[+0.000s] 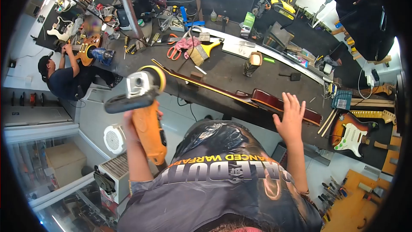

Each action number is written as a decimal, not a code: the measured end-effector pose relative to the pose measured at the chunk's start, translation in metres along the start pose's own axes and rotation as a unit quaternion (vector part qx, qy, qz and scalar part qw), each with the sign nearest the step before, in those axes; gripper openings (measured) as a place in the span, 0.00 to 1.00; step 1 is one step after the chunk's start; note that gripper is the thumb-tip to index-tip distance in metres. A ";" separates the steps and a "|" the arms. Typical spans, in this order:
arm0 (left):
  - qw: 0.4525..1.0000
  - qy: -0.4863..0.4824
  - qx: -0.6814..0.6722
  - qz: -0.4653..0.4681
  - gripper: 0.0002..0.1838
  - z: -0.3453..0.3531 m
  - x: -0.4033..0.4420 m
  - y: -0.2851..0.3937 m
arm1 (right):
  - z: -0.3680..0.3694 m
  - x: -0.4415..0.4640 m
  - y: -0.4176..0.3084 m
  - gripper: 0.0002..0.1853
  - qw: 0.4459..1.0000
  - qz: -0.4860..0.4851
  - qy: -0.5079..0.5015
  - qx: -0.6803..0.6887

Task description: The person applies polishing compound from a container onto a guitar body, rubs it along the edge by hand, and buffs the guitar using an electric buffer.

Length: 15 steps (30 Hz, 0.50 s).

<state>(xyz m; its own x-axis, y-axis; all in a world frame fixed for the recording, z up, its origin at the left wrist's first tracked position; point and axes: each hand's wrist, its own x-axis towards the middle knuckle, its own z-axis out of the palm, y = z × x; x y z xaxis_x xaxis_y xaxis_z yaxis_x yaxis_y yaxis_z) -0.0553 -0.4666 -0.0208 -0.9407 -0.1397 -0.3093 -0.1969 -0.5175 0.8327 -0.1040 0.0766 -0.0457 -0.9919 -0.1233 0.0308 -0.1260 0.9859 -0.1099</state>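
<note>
My left hand [131, 125] is wrapped round an orange angle polisher [148, 131] with a black side handle and a metal gear head. Its yellow round pad [159, 78] faces up and to the right, apart from the guitar. Along the front of the bench lies a dark red electric guitar [267, 101], its long thin neck pointing left. My right hand [291, 116] is spread over the guitar's body end, fingers stretched out; whether it touches the body I cannot tell.
The dark workbench [223, 71] holds a yellow-handled brush [204, 53], red scissors [174, 53] and a small box [253, 63]. A sunburst guitar [352, 133] lies at right. A co-worker [68, 75] sits at left with another guitar [89, 48]. A white fan [114, 139] stands below.
</note>
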 end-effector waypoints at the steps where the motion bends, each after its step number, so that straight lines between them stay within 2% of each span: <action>1: 0.999 0.035 0.020 0.017 0.51 0.009 -0.003 0.011 | 0.001 0.002 -0.001 0.53 0.999 -0.001 -0.023 -0.027; 3: 0.996 0.075 0.022 0.039 0.50 0.022 -0.009 0.043 | 0.007 0.010 0.004 0.55 0.996 -0.008 -0.065 -0.061; 6: 0.979 0.056 -0.075 0.181 0.54 0.028 -0.010 0.057 | 0.017 0.017 0.003 0.55 0.991 -0.017 -0.103 -0.089; 7: 0.973 -0.098 -0.144 0.155 0.56 0.019 0.004 0.055 | 0.019 0.024 0.004 0.55 0.989 -0.020 -0.110 -0.099; 8: 0.937 -0.251 -0.206 0.124 0.57 0.004 0.027 0.043 | 0.021 0.033 0.005 0.53 0.987 -0.020 -0.122 -0.105; 9: 0.876 -0.397 -0.261 0.087 0.59 -0.013 0.043 0.029 | 0.023 0.038 0.005 0.51 0.984 -0.018 -0.136 -0.110; 12: 0.851 -0.422 -0.304 0.078 0.64 -0.042 0.078 -0.008 | 0.023 0.051 0.007 0.40 0.983 -0.021 -0.156 -0.095; 14: 0.940 -0.234 -0.234 0.084 0.60 -0.044 0.066 -0.003 | 0.025 0.056 0.015 0.40 0.980 -0.024 -0.180 -0.080; 15: 0.967 -0.133 -0.197 0.087 0.58 -0.048 0.065 0.001 | 0.025 0.059 0.015 0.39 0.980 -0.015 -0.186 -0.074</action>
<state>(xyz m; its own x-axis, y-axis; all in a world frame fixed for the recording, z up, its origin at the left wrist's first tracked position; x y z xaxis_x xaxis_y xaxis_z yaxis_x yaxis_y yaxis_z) -0.1035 -0.5167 -0.0620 -0.9983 -0.0587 -0.0070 0.0425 -0.7950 0.6052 -0.1648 0.0809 -0.0703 -0.9286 -0.1574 -0.3361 -0.1780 0.9835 0.0311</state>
